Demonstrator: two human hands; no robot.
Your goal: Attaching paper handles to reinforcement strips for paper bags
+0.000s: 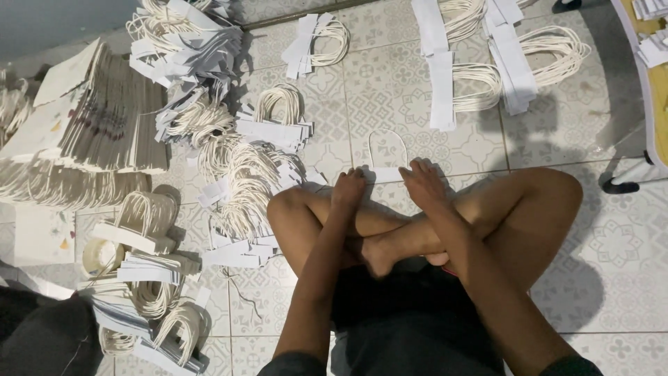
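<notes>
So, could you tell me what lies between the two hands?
In the head view, a white paper strip with a cord handle spans between left hand and right hand.

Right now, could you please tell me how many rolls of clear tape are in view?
1: a roll of clear tape lies on the patterned tile floor at lower left, among white cord handles with paper strips. Others may be hidden under the piles.
</notes>
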